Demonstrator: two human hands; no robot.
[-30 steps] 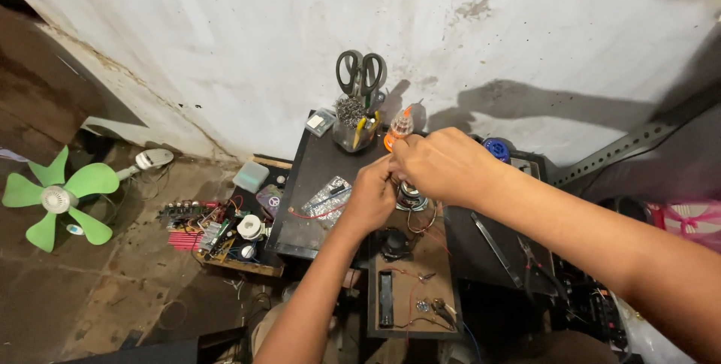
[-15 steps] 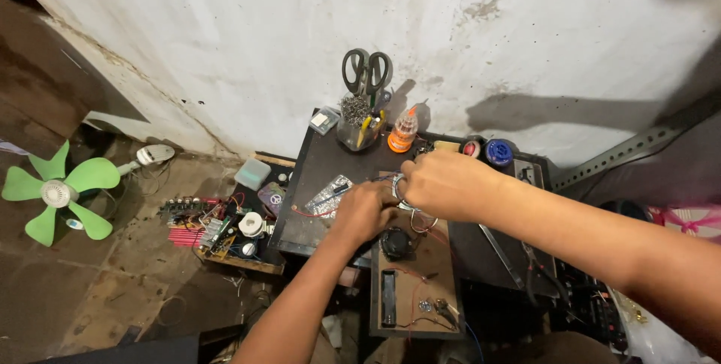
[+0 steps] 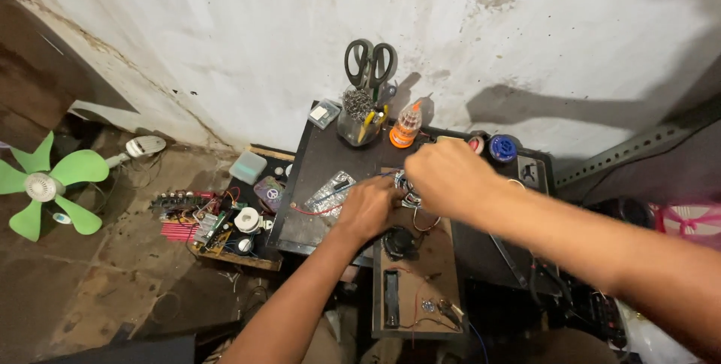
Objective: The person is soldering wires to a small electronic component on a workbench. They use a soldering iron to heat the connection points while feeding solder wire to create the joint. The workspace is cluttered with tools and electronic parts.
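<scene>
Near the middle of the head view, both hands meet over a small metal part with wires (image 3: 406,190) that sits at the top edge of a brown board (image 3: 439,259). The left hand (image 3: 368,208) comes up from the lower centre of the frame, its fingers curled down against the left side of the part; the right hand (image 3: 449,178) reaches in from the right, closed over the part from above and to the right, so that only a sliver of metal and a few red and blue wire loops show between the two. Whether either hand actually pinches the part cannot be told, since the knuckles cover it. Just below the hands a round black component (image 3: 398,242) rests on the board, and lower down a black battery holder (image 3: 390,298) lies along the board's left edge. Above the hands, at upper centre, a clear cup (image 3: 354,125) holds black-handled scissors (image 3: 369,63), with an orange-capped bottle (image 3: 406,126) just beside it on a dark table (image 3: 323,155). Left of the table a cluttered tray of circuit parts (image 3: 218,225) lies on the floor, and a green fan (image 3: 46,185) stands at the far left edge.
</scene>
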